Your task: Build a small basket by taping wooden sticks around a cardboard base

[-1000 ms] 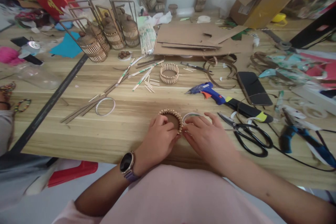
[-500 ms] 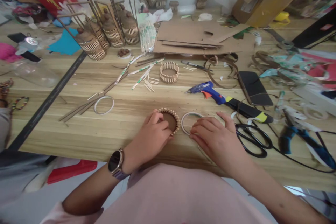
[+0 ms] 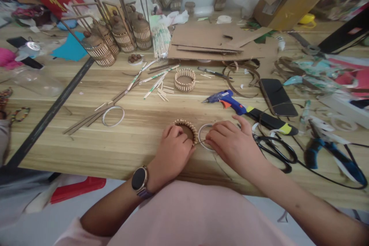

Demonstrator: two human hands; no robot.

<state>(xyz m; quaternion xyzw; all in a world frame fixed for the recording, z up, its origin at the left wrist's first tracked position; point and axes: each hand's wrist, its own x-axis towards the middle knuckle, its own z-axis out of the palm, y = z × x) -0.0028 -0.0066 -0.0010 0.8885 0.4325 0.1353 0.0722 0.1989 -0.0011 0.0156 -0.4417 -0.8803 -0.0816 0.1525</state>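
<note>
My left hand (image 3: 175, 148) is closed on the near left side of a round brown base edged with short upright wooden sticks (image 3: 192, 127). Its fingers reach over the rim and cover part of it. My right hand (image 3: 232, 138) is pinched around a thin dark strip (image 3: 202, 141), one end of which points at the stick-edged base; the fingertips hide the grip. A thin length trails on the table below that hand. Partly under the right fingers lies a white ring (image 3: 201, 132). Black-handled scissors (image 3: 275, 150) lie just right of my right wrist.
Farther back stands a second stick-edged round base (image 3: 185, 80), with cut sticks (image 3: 165, 91) beside it. A blue glue gun (image 3: 226, 99), a utility knife (image 3: 271, 121), a phone (image 3: 278, 97) and pliers (image 3: 331, 153) lie right. Lantern-like models (image 3: 99, 48) stand back left.
My right hand has shifted slightly left, bringing the thin strip to the stick-edged base. My left hand and wrist have moved a little right, still holding the base.
</note>
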